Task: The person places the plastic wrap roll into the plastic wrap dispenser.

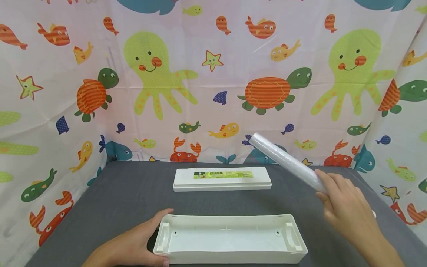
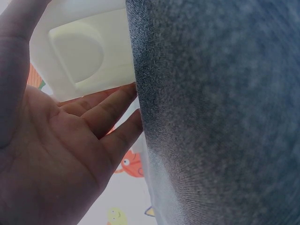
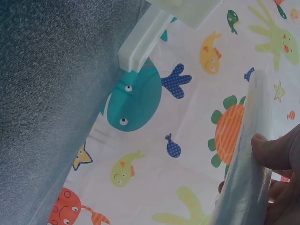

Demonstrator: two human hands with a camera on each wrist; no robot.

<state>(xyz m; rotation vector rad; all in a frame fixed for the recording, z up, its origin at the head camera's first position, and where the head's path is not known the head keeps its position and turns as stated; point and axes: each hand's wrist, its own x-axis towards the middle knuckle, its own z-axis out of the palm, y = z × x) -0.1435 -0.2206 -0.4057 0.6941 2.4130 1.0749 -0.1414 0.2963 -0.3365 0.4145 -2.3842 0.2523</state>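
Note:
In the head view my left hand [image 1: 133, 239] grips the left end of a long white plastic box [image 1: 230, 257]. Its thumb lies at the front wall and its fingers reach round to the back corner. The box stands without a lid, and its inside shows no contents. Up in the air at the right, my right hand [image 1: 348, 209] holds a roll of clear plastic wrap [image 1: 283, 158], tilted with its far end up and to the left. The right wrist view shows the thumb pressed along the roll [image 3: 248, 159]; its lower end runs out of frame.
Behind the box a white lid [image 1: 221, 181] with a yellow-green label lies on the grey cloth-covered table [image 1: 140, 196]. A curtain [image 1: 200, 92] printed with sea animals hangs along the back and both sides.

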